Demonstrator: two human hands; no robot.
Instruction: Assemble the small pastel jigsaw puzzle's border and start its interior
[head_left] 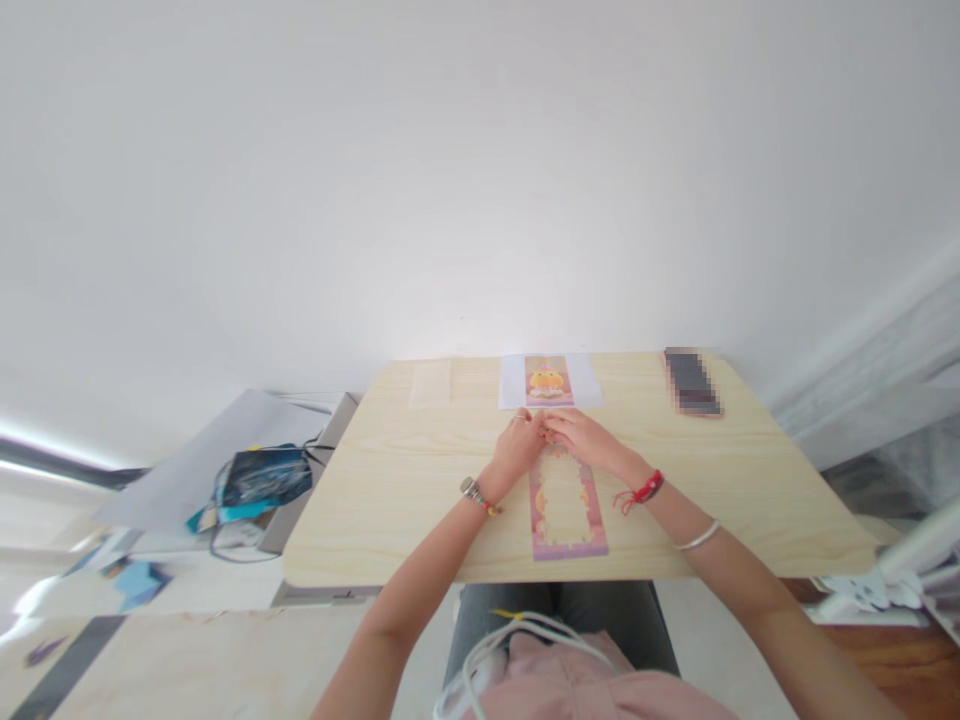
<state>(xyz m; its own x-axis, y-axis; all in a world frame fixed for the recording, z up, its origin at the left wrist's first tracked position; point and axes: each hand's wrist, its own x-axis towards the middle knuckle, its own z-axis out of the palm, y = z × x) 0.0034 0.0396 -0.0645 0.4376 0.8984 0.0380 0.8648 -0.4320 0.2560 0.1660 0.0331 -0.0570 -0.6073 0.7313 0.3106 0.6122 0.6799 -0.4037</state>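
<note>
A partly joined jigsaw puzzle lies flat on the table, its pink-purple border pieces forming an upright rectangle around bare wood. At its far end, my left hand is closed, fingertips pressed down on the puzzle pieces. My right hand meets it there, its fingers held together and bent over the same pieces. Small reddish pieces show between the two hands; the fingers partly cover them. Just beyond the hands lies a white sheet bearing a picture of a yellow-orange cartoon figure on pink.
A pale wooden table stands against the white wall. A pale translucent sheet lies at its back left, and a blurred-out phone at its back right. Left of the table are a box and a dark bag with a cord.
</note>
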